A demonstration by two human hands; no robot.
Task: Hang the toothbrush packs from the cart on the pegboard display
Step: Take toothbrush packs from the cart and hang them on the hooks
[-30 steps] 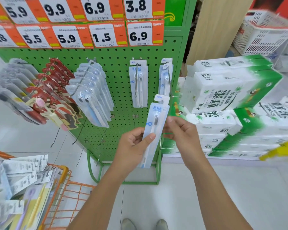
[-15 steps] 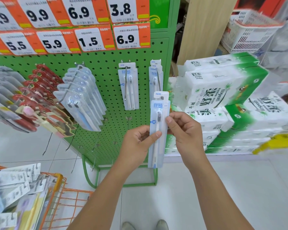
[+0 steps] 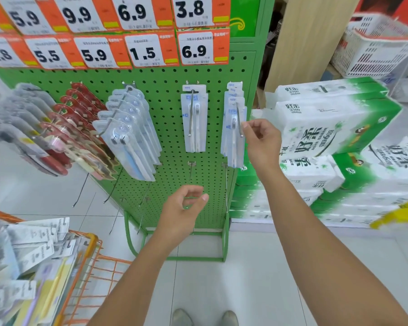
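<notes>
The green pegboard (image 3: 170,109) carries hooks with toothbrush packs. On the rightmost hook hang a few clear-and-blue toothbrush packs (image 3: 232,137). My right hand (image 3: 261,140) pinches the right edge of the front pack beside the hook's tip. My left hand (image 3: 184,208) hovers lower, in front of the board, fingers loosely curled and holding nothing. One similar pack (image 3: 194,128) hangs on the hook to the left. More packs (image 3: 33,245) lie piled in the orange wire cart (image 3: 90,243) at the lower left.
Other brush packs fill the hooks at the left (image 3: 127,132). Bare hooks (image 3: 191,170) stick out of the lower rows. Stacked tissue-roll packs (image 3: 327,123) stand right of the board, with a white basket (image 3: 374,55) above them. Price tags (image 3: 146,50) line the top.
The pack that both hands held in front of the board now hangs on the rightmost hook. My left hand let go and dropped lower; my right hand rose with the pack.
</notes>
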